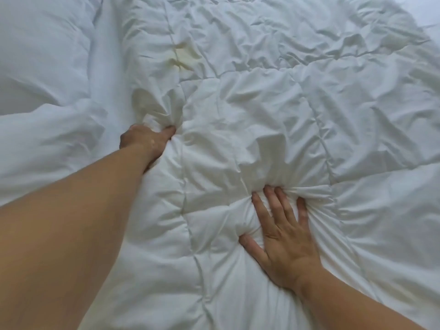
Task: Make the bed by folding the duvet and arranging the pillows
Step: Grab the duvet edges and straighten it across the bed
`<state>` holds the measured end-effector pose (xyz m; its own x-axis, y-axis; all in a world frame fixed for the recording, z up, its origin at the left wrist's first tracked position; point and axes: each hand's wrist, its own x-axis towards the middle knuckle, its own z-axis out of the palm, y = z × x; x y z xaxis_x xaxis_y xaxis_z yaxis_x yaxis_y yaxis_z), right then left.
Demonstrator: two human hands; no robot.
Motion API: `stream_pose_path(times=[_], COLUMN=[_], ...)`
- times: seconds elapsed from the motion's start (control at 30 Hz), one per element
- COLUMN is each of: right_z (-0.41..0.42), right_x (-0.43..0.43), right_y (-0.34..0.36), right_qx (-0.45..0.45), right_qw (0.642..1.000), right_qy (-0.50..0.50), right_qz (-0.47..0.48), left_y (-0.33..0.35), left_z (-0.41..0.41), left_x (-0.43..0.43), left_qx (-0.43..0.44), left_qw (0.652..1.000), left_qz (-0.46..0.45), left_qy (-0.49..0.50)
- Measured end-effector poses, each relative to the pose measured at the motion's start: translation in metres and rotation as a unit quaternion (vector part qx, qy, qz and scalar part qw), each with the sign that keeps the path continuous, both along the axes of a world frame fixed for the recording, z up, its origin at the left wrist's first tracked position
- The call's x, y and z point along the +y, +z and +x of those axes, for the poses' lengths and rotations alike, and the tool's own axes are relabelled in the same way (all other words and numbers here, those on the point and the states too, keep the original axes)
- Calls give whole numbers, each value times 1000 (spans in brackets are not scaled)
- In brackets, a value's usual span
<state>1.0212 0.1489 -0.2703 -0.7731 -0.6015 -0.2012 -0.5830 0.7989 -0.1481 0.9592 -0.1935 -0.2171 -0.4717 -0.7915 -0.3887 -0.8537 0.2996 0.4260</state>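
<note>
So the white quilted duvet [262, 96] is spread over pretty much the whole view, super wrinkled, with stitched seams running near to far and a couple of yellowish stains [183, 58] out toward the far left. The left hand [145, 141] is reaching out to the duvet's left edge and is clenched around a bunched-up fold of it, thumb pinching on top, with a smoother white sheet [47, 67] lying just left of it. The right hand [283, 236] is nearer and to the right, fingers spread and digging into the duvet so the fabric gathers into a puff between thumb and fingertips, more a pressing grab than a full fist.
</note>
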Motion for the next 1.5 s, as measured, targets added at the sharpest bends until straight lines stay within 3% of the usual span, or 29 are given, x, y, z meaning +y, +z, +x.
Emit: stream_pose_path(times=[0.07, 0.17, 0.33, 0.4, 0.47, 0.67, 0.73, 0.8, 0.87, 1.07, 1.17, 1.3, 1.4, 1.5], right_z=[-3, -2, -31, -77, -102, -106, -112, -118, -119, -123, -118, -137, -159, -165], right_x=[-1, -3, -8, -28, -57, -76, -75, -77, -77, -75, -76, -84, -96, -101], right_y=[-2, 5, 51, 68, 62, -8, -8, -12, -16, -14, 8, 45, 37, 0], right_qx=[-3, 3, 65, 64, 26, 62, 73, 79, 72, 46, 21, 41, 42, 89], right_qw=[1000, 1000, 989, 990, 995, 995, 993, 993, 994, 995, 996, 995, 993, 989], right_qy=[-3, -8, -6, -46, -71, -80, -84, -76, -77, -83, -84, -78, -95, -106], right_qz=[1, 0, -134, -116, -57, -12, -28, -33, -37, -30, -18, -52, -56, -50], left_y=[-11, -6, 56, 51, 35, 25, 16, 0, -11, -8, 38, 58, 3, -44], left_z=[-4, -3, 12, 17, 14, -76, -103, -116, -123, -119, -104, -99, -94, -99], left_x=[2, -2, -54, -63, -63, -106, -122, -121, -111, -119, -135, -155, -152, -165], left_qx=[-16, -2, 48, 0, -54, 188, 148, 36, -10, -37, -1, 34, -42, -38], left_qw=[997, 997, 994, 998, 997, 959, 969, 996, 998, 990, 980, 978, 983, 978], left_qz=[-62, -60, -97, -53, 52, 186, 151, 56, -22, -130, -199, -203, -176, -202], left_qy=[-30, -43, 0, -19, -17, 102, 132, 55, 50, -47, -22, 30, -23, -17])
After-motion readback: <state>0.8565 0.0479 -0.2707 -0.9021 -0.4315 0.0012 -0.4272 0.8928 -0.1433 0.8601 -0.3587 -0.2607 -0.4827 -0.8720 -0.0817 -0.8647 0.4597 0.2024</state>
